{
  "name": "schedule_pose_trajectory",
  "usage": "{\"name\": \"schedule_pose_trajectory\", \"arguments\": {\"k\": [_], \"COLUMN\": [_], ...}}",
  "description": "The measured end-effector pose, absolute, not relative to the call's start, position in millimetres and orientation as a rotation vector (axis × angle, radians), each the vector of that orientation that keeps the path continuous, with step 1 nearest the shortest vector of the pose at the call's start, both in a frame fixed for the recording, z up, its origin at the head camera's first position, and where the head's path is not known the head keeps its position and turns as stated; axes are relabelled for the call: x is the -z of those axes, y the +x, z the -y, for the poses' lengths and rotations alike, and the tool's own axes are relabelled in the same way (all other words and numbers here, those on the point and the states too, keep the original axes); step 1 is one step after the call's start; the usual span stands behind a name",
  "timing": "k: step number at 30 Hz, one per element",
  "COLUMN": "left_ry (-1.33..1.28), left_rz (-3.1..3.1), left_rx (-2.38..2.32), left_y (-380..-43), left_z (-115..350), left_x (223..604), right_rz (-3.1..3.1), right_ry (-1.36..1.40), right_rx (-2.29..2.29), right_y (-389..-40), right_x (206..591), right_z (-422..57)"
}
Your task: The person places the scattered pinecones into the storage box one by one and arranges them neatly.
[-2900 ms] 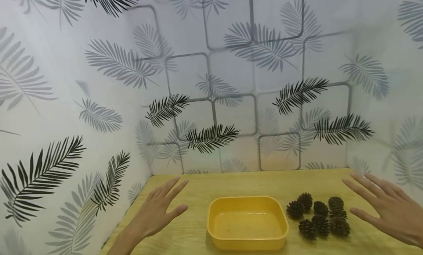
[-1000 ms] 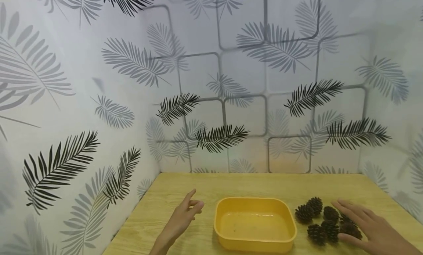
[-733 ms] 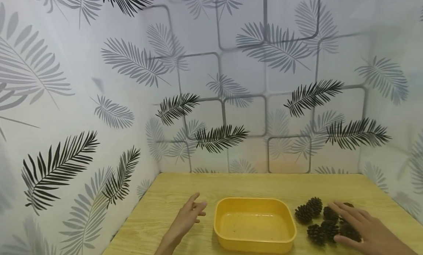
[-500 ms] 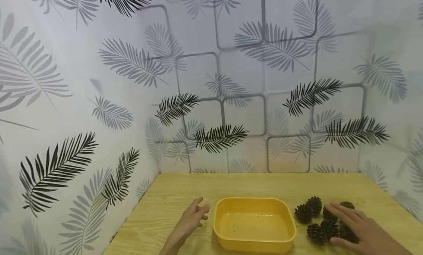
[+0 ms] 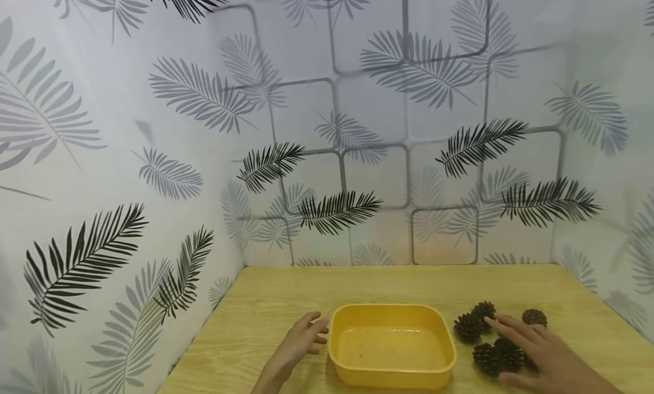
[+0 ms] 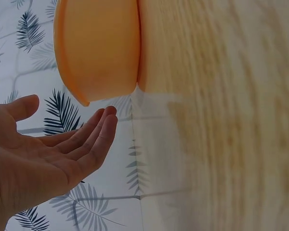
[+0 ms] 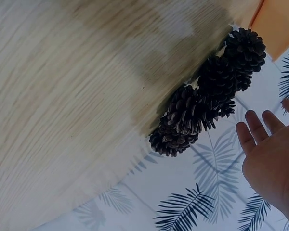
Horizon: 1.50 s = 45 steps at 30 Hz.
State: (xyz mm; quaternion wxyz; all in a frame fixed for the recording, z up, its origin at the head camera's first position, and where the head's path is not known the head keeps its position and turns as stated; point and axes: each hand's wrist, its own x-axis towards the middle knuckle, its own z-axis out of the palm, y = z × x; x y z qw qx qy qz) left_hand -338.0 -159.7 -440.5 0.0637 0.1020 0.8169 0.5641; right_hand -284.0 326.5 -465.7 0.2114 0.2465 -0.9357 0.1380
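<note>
A yellow rectangular plastic tub [image 5: 392,377] stands on the table, with nothing in it but small specks. Close to its left side is my left hand [image 5: 296,347], thumb and fingers apart and loosely bent; the left wrist view shows a gap between the fingertips and the tub [image 6: 98,48]. Several dark brown pine cones [image 5: 486,359] lie in a cluster right of the tub. Over the cluster hovers my right hand [image 5: 549,357], fingers extended, hiding some cones. In the right wrist view the pine cones [image 7: 188,110] are apart from the hand [image 7: 274,154].
The wood-grain table [image 5: 286,289] ends at a back edge against a white wall covering [image 5: 378,235] printed with feathery leaves. A similar leaf-printed covering [image 5: 102,223] rises along the left side.
Both hands have come in from the sides: the left moved right to beside the tub, the right moved left over the pine cones. The tub and cones stay where they were on the table.
</note>
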Motion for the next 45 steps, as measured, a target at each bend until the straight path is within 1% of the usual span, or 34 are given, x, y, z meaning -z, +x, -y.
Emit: {"name": "schedule_pose_trajectory", "arguments": {"k": [8,16,22,27,33,45], "left_ry": [0.322,0.294,0.266,0.247,0.24,0.19], "left_rz": [-2.426,-2.362,-2.367,-2.377,-2.384,-2.343], "left_rx": [-1.713,-1.749,-1.742,-1.731,-1.732,-1.788], "left_y": [-342,-343,-347,-351,-354,-361], "left_z": [158,151,146,146,147,144], "left_x": [446,444,444,445,444,450], "right_rz": [2.518,2.513,2.475,2.437,2.442,2.383], "right_ry": [0.824,0.982,1.084,1.117,1.169,1.146], "right_rx": [-0.393,-0.426,-0.371,-0.299,-0.331,-0.256], "right_y": [-292,-302,-306,-305,-306,-311], "right_x": [472,482,481,478,478,484], "right_z": [-324,-329,-326,-323,-320,-314]}}
